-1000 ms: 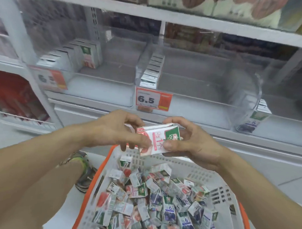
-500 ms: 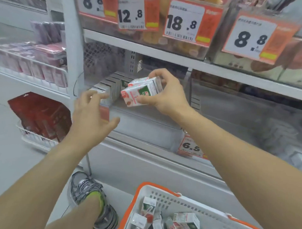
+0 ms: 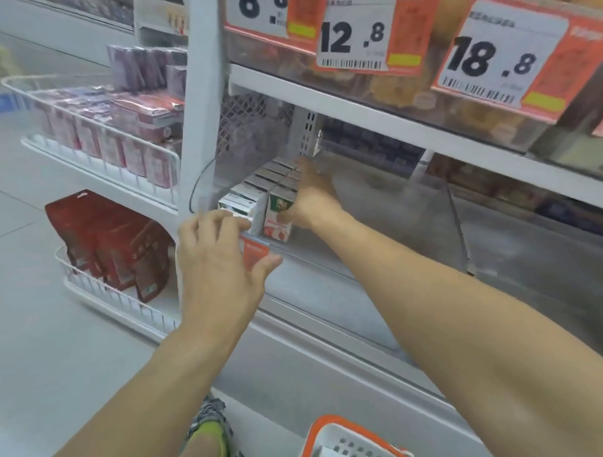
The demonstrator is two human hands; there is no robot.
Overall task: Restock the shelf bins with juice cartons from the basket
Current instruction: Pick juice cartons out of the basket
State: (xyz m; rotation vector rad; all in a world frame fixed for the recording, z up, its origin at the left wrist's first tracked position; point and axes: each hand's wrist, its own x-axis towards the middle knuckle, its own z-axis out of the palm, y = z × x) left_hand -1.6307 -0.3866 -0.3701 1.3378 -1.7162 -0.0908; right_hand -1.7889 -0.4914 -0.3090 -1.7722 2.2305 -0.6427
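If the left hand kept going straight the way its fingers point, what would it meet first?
Probably the front juice carton in the clear shelf bin; the left hand already has its fingertips at the bin's front edge beside the orange price tag. Depth is unclear.

Cartons (image 3: 260,196) in bin (image 3: 326,263), basket (image 3: 354,442) below

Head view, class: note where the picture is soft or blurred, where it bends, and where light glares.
Head view: motion blur smears the right hand and the clear bin wall; the price tags read sharply though they tilt; wide-angle bending bows the shelf upright; soft even light, faint sheen on the bin plastic, no hard shadows; the far aisle at top left is out of focus.
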